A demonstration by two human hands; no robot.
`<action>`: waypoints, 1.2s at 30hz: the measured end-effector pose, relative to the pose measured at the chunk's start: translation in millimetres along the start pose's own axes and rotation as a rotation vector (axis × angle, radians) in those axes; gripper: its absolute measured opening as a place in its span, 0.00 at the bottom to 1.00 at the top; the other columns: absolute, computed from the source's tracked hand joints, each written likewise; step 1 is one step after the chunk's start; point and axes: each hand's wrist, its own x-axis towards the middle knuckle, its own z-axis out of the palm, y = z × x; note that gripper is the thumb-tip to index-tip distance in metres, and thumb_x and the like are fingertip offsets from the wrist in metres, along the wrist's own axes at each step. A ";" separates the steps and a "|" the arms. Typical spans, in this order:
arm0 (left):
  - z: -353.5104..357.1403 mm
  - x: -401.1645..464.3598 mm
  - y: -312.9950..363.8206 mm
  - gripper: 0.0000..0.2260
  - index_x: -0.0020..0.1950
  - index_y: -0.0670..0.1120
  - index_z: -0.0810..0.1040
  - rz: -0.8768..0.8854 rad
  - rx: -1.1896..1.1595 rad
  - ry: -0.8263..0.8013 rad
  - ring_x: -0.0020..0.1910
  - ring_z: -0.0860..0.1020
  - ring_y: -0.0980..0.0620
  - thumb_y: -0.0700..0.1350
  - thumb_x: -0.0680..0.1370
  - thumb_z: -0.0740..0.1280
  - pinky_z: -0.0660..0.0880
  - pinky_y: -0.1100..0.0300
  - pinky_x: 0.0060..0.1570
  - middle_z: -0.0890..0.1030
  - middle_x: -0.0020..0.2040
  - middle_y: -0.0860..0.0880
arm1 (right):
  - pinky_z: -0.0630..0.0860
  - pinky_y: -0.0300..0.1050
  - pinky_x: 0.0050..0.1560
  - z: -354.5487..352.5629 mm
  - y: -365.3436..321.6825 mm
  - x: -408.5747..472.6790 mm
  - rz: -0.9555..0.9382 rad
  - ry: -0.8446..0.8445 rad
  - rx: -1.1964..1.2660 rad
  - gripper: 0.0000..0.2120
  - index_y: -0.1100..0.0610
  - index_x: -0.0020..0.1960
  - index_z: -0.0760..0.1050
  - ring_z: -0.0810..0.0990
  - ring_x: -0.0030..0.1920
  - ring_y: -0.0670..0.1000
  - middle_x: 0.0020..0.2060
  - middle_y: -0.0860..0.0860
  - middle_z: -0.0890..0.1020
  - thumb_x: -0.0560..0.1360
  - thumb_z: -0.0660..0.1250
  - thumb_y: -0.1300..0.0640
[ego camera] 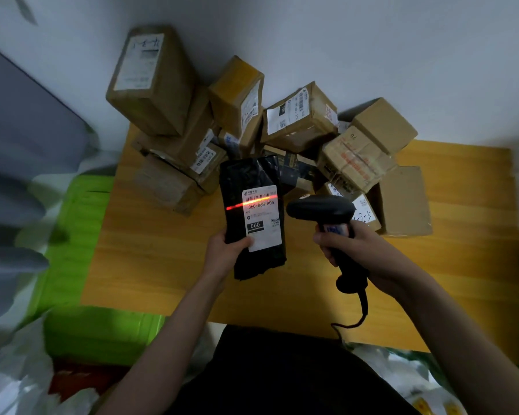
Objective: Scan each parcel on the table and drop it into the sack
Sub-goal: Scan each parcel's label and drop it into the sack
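Note:
My left hand (227,250) grips the lower edge of a black plastic mailer parcel (246,181), holding it upright above the table with its white label facing me. My right hand (346,247) grips the handle of a black barcode scanner (321,208) just right of the parcel. The scanner's red line lies across the barcode at the top of the label. Several brown cardboard parcels (300,115) are piled at the far side of the wooden table (150,259). A white sack (22,369) shows at the lower left, blurred.
A green bin (81,235) stands against the table's left edge. The scanner's cable (361,313) hangs over the near edge. A white wall rises behind the pile. More white plastic bagging (402,375) lies at the lower right.

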 end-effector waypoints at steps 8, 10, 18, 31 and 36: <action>7.8 -29.1 -2.8 0.16 0.64 0.45 0.79 0.035 -0.061 0.047 0.53 0.82 0.55 0.36 0.77 0.72 0.81 0.66 0.40 0.83 0.57 0.50 | 0.74 0.43 0.37 -4.6 -12.4 -14.8 -0.044 -0.070 -0.054 0.11 0.65 0.52 0.75 0.74 0.35 0.51 0.35 0.55 0.77 0.77 0.70 0.58; 9.3 -38.9 -5.0 0.16 0.64 0.45 0.79 0.049 -0.077 0.071 0.53 0.82 0.55 0.36 0.77 0.72 0.81 0.66 0.40 0.83 0.57 0.50 | 0.74 0.43 0.37 -5.4 -15.0 -20.6 -0.052 -0.090 -0.075 0.08 0.63 0.51 0.75 0.75 0.35 0.50 0.35 0.54 0.77 0.77 0.70 0.58; 13.7 -97.1 -42.1 0.14 0.60 0.47 0.80 0.135 -0.165 0.207 0.51 0.84 0.55 0.36 0.76 0.73 0.81 0.63 0.46 0.85 0.54 0.52 | 0.74 0.44 0.38 -2.3 -7.1 -50.5 -0.061 -0.204 -0.210 0.08 0.61 0.53 0.78 0.76 0.36 0.51 0.36 0.54 0.78 0.77 0.71 0.58; -23.7 -296.9 -193.2 0.10 0.46 0.50 0.84 0.169 -0.040 0.816 0.36 0.78 0.63 0.37 0.71 0.78 0.75 0.66 0.41 0.85 0.41 0.53 | 0.74 0.39 0.38 95.8 44.9 -114.1 -0.182 -0.690 -0.669 0.10 0.64 0.53 0.77 0.76 0.35 0.48 0.35 0.53 0.77 0.79 0.69 0.57; -45.1 -374.0 -257.5 0.10 0.47 0.49 0.84 0.078 -0.047 0.997 0.33 0.78 0.69 0.38 0.70 0.79 0.72 0.72 0.37 0.84 0.40 0.56 | 0.73 0.36 0.34 151.0 70.8 -149.5 -0.170 -0.805 -0.782 0.06 0.60 0.50 0.79 0.76 0.31 0.45 0.33 0.52 0.78 0.78 0.69 0.58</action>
